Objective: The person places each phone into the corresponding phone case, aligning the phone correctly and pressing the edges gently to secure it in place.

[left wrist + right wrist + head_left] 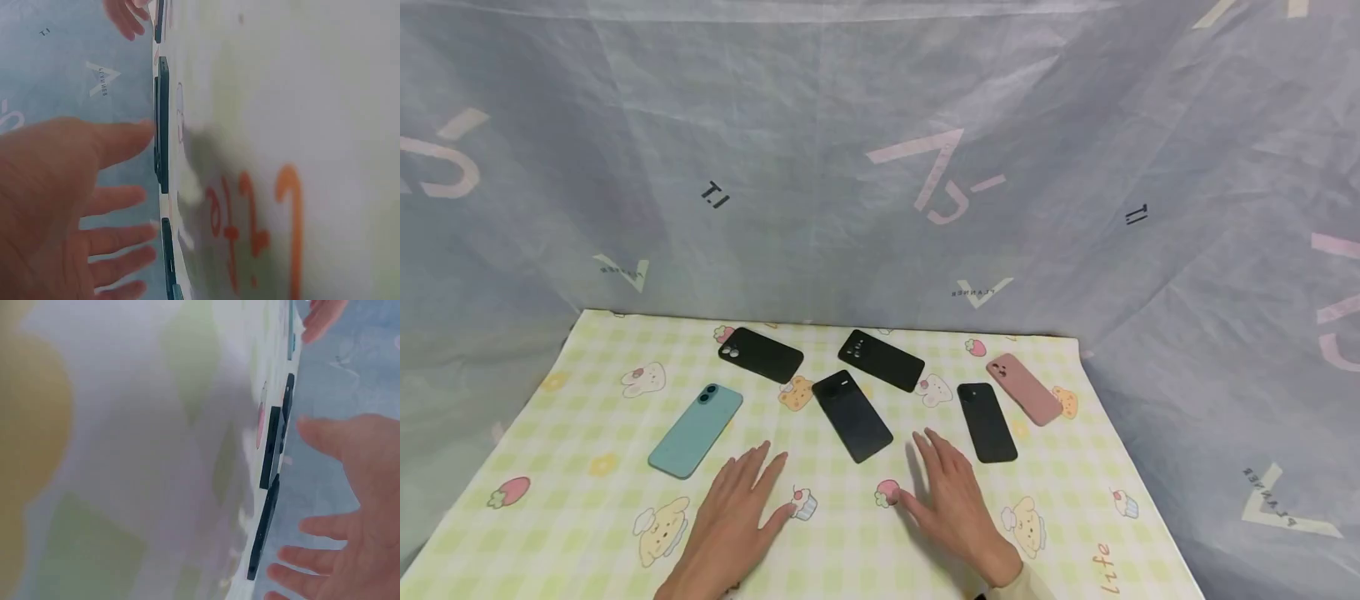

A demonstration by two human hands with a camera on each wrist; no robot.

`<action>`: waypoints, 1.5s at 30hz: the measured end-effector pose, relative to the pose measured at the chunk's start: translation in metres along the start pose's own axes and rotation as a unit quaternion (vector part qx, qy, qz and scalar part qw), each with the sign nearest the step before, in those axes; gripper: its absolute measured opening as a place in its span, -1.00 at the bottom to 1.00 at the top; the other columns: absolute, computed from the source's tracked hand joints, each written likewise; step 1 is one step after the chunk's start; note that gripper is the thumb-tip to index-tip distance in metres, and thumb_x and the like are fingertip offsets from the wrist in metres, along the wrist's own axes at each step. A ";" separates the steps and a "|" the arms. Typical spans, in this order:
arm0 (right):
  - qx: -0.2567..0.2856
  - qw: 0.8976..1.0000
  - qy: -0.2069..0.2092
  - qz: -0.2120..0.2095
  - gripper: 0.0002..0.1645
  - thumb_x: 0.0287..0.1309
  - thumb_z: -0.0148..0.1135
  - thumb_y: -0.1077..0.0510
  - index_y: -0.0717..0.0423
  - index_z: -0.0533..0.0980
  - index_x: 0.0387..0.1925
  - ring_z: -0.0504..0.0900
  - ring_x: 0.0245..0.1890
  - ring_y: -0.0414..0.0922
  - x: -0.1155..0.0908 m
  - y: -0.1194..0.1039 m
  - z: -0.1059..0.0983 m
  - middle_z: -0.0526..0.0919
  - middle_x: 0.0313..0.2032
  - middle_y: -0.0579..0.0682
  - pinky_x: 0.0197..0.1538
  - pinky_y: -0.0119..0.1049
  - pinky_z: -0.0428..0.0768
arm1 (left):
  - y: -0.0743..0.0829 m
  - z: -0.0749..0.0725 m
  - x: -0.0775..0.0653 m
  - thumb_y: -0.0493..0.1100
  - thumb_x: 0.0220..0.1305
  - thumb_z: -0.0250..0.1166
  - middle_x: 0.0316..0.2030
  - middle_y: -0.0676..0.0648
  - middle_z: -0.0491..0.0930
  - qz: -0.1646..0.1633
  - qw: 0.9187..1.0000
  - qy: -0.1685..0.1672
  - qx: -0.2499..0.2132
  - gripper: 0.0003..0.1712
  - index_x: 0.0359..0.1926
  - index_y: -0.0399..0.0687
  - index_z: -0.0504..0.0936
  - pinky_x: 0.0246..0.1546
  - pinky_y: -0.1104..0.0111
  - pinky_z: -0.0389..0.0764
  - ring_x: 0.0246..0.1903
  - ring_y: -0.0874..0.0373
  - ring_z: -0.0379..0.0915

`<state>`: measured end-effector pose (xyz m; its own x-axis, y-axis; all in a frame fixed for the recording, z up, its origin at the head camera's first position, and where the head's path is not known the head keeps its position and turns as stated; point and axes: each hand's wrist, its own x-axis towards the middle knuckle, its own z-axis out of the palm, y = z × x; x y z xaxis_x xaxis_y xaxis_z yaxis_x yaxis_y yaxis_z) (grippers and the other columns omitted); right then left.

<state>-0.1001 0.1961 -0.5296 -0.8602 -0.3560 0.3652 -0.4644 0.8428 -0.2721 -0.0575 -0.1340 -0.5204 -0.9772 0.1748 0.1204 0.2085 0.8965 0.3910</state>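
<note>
Both hands hold nothing, palms down at the front of the table. My left hand [730, 512] has its fingers extended, nearest the teal phone [696, 431]. With fingers stretched forward, my right hand [951, 504] is just short of the dark phone [852, 415] in the middle and the black phone [987, 422] with two lenses. Farther back lie a black phone or case [761, 355] on the left and another black one [881, 360] in the centre. A pink phone or case [1024, 388] lies at the right. The wrist views show both hands with fingers spread.
A checked tablecloth [602, 533] with cartoon prints covers the table. Grey-blue fabric [805, 167] hangs behind and along the sides. The table's back edge runs just beyond the black phones or cases.
</note>
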 end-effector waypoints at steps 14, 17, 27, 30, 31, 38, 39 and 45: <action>0.066 0.998 0.010 -0.002 -0.41 0.22 0.60 -0.01 0.17 0.65 0.18 0.65 -0.02 -0.05 0.022 -0.024 -0.002 0.69 0.00 0.00 0.01 -0.07 0.66 | -0.012 -0.020 -0.013 0.11 0.41 0.47 0.12 -0.07 0.67 -0.099 0.994 -0.022 -0.031 -0.56 0.17 0.01 0.73 0.12 -0.11 0.64 0.13 -0.10 0.60; 0.074 0.997 -0.002 -0.016 -0.43 0.23 0.60 -0.01 0.16 0.66 0.17 0.64 -0.05 -0.08 0.027 -0.029 -0.002 0.69 -0.04 -0.01 -0.02 -0.10 0.67 | -0.019 -0.022 -0.016 0.12 0.42 0.46 0.11 -0.07 0.67 -0.131 0.990 -0.027 -0.039 -0.56 0.15 0.00 0.72 0.10 -0.13 0.65 0.14 -0.11 0.61; 0.098 0.993 -0.040 -0.047 -0.46 0.31 0.55 -0.04 0.12 0.64 0.19 0.62 -0.15 -0.15 0.046 -0.053 0.002 0.66 -0.10 -0.04 -0.16 -0.24 0.69 | -0.032 -0.026 -0.016 0.16 0.45 0.42 -0.06 0.03 0.65 -0.205 0.975 -0.046 -0.069 -0.56 0.12 -0.02 0.71 -0.26 0.08 0.61 -0.21 0.14 0.49; 0.101 0.992 -0.058 -0.052 -0.46 0.35 0.52 -0.07 0.12 0.64 0.21 0.61 -0.15 -0.15 0.055 -0.061 0.004 0.66 -0.08 -0.04 -0.15 -0.25 0.68 | -0.035 -0.028 -0.017 0.16 0.45 0.42 -0.09 0.05 0.64 -0.214 0.974 -0.043 -0.066 -0.54 0.13 -0.05 0.71 -0.28 0.11 0.60 -0.24 0.15 0.48; 0.103 0.991 -0.066 -0.055 -0.45 0.36 0.50 -0.08 0.12 0.64 0.22 0.60 -0.15 -0.15 0.060 -0.063 0.004 0.66 -0.06 -0.03 -0.15 -0.26 0.68 | -0.037 -0.030 -0.017 0.16 0.45 0.42 -0.10 0.04 0.64 -0.217 0.973 -0.039 -0.065 -0.54 0.13 -0.06 0.71 -0.28 0.09 0.61 -0.23 0.14 0.50; 0.112 0.988 -0.073 -0.074 -0.49 0.42 0.45 -0.06 0.14 0.64 0.24 0.65 -0.05 -0.07 0.106 -0.072 -0.005 0.70 0.07 0.06 -0.02 -0.14 0.71 | -0.053 -0.047 -0.015 0.14 0.49 0.38 -0.12 -0.03 0.66 -0.225 0.972 -0.007 -0.066 -0.49 0.20 -0.13 0.67 -0.27 0.02 0.63 -0.18 0.06 0.58; 0.114 0.988 -0.071 -0.075 -0.49 0.42 0.45 -0.05 0.13 0.64 0.24 0.66 -0.04 -0.06 0.113 -0.073 -0.006 0.70 0.07 0.07 -0.01 -0.13 0.71 | -0.056 -0.049 -0.014 0.14 0.50 0.37 -0.11 -0.03 0.66 -0.223 0.972 -0.003 -0.067 -0.49 0.21 -0.13 0.67 -0.27 0.03 0.62 -0.18 0.05 0.58; 0.116 0.984 -0.098 -0.095 -0.48 0.47 0.40 -0.09 0.13 0.63 0.25 0.68 -0.03 -0.06 0.141 -0.083 0.000 0.71 0.00 0.06 0.00 -0.17 0.72 | -0.073 -0.059 -0.010 0.12 0.57 0.31 -0.04 -0.06 0.67 -0.190 0.979 0.023 -0.076 -0.47 0.26 -0.19 0.65 -0.30 0.03 0.64 -0.11 -0.01 0.61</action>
<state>-0.1829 0.0760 -0.4556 -0.7674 -0.5881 0.2556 -0.6360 0.6473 -0.4201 -0.0605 -0.2251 -0.4962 -0.9834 -0.1804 -0.0199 -0.1618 0.8222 0.5456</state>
